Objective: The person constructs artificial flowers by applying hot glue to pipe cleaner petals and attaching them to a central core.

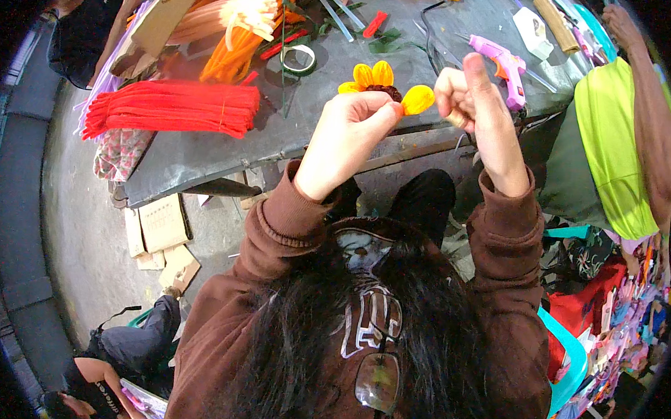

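Observation:
A fuzzy flower of pipe cleaners, with yellow petals (383, 74) and a dark brown centre (383, 90), is held over the table's near edge. My left hand (351, 131) pinches it between thumb and fingers and hides its lower part. One yellow petal (418, 100) sticks out to the right of the fingertips. Just beside that petal, my right hand (481, 111) is raised with one digit stretched upward and the others loosely curled. I see nothing held in it.
On the grey table (309, 125) lie a red pipe cleaner bundle (174, 108), orange bundles (234, 52), a white tape roll (298, 59) and a purple glue gun (502, 66). A dark cable (429, 44) runs behind the flower. At the right sits a person in lime green (608, 140).

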### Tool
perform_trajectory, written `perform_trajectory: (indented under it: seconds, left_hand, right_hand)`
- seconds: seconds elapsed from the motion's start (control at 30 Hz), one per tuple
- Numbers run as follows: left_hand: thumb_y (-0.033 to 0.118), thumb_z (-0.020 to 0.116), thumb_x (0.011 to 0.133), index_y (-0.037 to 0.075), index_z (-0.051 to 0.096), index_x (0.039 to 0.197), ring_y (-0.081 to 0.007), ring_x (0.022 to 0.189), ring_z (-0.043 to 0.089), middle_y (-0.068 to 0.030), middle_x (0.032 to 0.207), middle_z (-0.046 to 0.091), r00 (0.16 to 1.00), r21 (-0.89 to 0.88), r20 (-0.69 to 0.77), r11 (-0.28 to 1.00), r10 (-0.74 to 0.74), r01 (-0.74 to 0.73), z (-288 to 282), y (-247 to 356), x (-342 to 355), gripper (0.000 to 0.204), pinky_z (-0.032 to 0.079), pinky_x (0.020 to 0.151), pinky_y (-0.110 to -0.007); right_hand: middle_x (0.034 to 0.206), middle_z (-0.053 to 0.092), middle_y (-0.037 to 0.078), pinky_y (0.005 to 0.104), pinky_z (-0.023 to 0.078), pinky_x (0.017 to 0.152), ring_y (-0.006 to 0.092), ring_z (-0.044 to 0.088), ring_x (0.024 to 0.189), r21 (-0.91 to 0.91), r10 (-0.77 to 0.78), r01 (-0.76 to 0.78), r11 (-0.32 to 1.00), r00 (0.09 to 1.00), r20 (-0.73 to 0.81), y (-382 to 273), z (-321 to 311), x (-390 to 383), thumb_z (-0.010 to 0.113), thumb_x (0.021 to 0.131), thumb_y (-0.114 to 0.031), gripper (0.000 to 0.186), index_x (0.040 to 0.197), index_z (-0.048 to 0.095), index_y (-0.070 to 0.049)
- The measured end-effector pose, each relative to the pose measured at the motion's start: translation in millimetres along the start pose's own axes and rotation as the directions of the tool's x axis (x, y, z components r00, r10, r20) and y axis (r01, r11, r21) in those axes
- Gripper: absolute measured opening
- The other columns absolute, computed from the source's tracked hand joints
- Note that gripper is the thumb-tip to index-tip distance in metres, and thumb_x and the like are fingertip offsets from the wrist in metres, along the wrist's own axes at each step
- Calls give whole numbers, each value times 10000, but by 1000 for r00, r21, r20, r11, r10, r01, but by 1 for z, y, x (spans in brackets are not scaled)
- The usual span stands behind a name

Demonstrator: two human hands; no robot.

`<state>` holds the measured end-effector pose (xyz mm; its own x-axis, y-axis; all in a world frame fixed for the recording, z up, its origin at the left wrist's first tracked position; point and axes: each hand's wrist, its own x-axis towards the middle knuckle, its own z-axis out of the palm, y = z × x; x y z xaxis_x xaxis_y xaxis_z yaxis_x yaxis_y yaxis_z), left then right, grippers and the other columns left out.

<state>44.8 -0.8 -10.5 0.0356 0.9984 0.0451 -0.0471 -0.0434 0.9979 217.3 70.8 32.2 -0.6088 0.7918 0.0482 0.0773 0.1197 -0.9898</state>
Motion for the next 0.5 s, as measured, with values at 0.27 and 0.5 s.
perform_trajectory:
  seconds: [0.27, 0.5]
  left_hand:
    - [205, 507, 924, 45, 555, 737, -13, 560, 318, 89, 628, 407, 998, 16, -11, 998, 65, -64, 6, -1, -2, 250, 241, 497, -200]
    - [154, 521, 905, 20, 513, 703, -6, 596, 343, 90, 635, 399, 999, -86, 31, 996, 20, -18, 4, 2, 0, 243, 283, 512, -204]
  right_hand:
    - [589, 445, 16, 230, 316, 494, 62, 374, 559, -261, -205, 186, 947, 977, -50, 7, 22, -3, 508, 935, -265, 352, 733, 519, 24]
    - [631, 425, -58, 193, 272, 479, 16, 337, 550, 237, 26, -41, 971, 998, 66, 4, 19, -8, 483, 951, -309, 326, 794, 581, -41]
